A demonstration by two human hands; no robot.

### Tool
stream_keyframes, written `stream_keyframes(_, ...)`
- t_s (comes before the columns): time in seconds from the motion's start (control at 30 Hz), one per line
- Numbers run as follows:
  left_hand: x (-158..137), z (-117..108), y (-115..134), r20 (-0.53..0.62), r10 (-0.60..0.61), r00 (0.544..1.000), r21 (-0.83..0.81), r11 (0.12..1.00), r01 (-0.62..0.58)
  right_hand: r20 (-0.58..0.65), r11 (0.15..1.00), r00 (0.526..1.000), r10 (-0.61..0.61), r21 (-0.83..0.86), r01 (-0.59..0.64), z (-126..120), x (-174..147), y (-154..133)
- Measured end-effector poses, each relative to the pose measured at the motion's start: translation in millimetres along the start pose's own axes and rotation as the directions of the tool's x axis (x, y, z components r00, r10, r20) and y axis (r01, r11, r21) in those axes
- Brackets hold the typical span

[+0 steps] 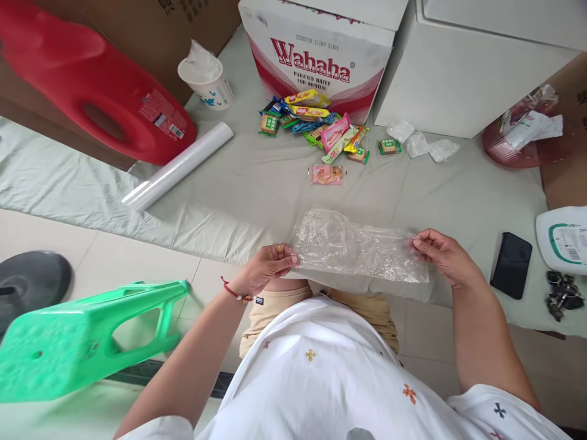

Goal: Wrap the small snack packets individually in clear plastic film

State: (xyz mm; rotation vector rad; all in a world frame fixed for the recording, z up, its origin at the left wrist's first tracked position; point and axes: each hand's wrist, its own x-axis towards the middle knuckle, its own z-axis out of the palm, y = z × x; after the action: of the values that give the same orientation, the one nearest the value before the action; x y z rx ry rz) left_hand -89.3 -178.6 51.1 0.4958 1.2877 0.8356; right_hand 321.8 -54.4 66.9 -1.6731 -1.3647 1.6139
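Note:
A clear plastic bag (358,247), crinkled and see-through, stretches sideways between my two hands at the front edge of the cloth-covered surface. My left hand (274,264) pinches its left end between thumb and fingers. At the right end, my right hand (443,252) grips the other side the same way. Just beyond the bag lies a single pink-wrapped biscuit (326,175). Behind that is a pile of small wrapped snacks (321,125) in yellow, blue, pink and green. One green-wrapped biscuit (389,146) sits beside several crumpled clear plastic pieces (417,145).
A white roll (178,166) and a big red jug (110,91) are at left, near a paper cup (208,82). A Wahaha carton (321,55) stands behind the snacks. Phone (511,264), keys (563,294) and white bottle (564,239) lie right. A green stool (92,336) is below left.

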Motion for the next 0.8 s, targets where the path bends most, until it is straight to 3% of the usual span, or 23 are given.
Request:
stream_keyframes(0.1,2,2,-1,-0.003,-0.012,1.000,0.046,0.999,0.012,-0.065,0.930,0.990,-0.124,-0.356,0.093,-7,10,-9)
stream_keyframes(0.2,5,7,1,-0.013,-0.008,1.000,0.096,0.995,0.009,-0.177,0.818,0.921,-0.348,-0.537,0.206,7,15,-29)
stream_keyframes(0.27,6,11,3,-0.037,0.007,0.999,0.123,0.992,-0.003,-0.101,0.778,0.887,-0.450,-0.533,0.333,29,18,-43)
stream_keyframes(0.4,7,17,4,-0.094,0.046,0.995,0.160,0.987,-0.030,0.177,0.668,0.812,-0.556,-0.486,0.564,87,30,-57)
stream_keyframes(0.57,1,18,6,-0.089,0.058,0.994,0.221,0.975,-0.037,0.379,0.669,0.768,-0.517,-0.380,0.638,155,52,-58)
stream_keyframes(0.7,-1,15,8,-0.149,0.082,0.985,0.183,0.982,-0.054,0.418,0.694,0.732,-0.538,-0.273,0.667,175,58,-58)
stream_keyframes(0.8,7,14,12,-0.325,0.204,0.924,0.210,0.968,-0.140,0.403,0.683,0.703,-0.586,-0.221,0.696,172,54,-57)
